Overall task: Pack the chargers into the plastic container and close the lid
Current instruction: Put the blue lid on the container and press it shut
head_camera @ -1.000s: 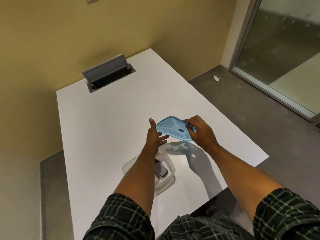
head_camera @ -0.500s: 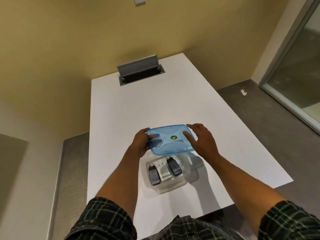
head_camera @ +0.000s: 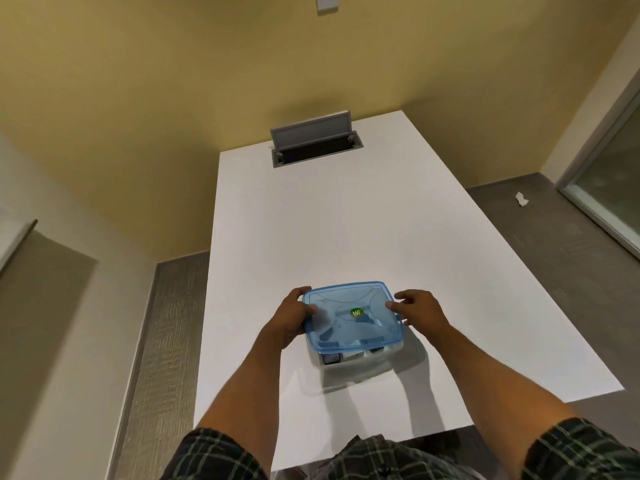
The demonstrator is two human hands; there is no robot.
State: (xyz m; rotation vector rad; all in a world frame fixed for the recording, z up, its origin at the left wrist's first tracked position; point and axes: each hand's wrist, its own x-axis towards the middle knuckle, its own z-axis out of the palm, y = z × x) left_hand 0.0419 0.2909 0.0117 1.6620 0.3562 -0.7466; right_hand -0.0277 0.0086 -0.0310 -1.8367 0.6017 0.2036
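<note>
A translucent blue lid [head_camera: 349,315] with a green sticker lies over the clear plastic container [head_camera: 360,367] on the white table. Its near edge sits slightly above the container's rim. My left hand [head_camera: 289,320] grips the lid's left edge, thumb on top. My right hand [head_camera: 417,311] holds the right edge with fingertips on the lid. Dark chargers [head_camera: 332,358] show through the container's front wall under the lid; most of them is hidden.
The white table [head_camera: 346,220] stretches ahead to a yellow wall. An open grey cable hatch [head_camera: 315,140] is set in its far end. Grey floor lies on both sides, with a scrap of paper [head_camera: 521,199] at the right near a glass door.
The lid, first held tilted in my right hand, was taken by both hands, levelled and lowered onto the container. It now covers the chargers.
</note>
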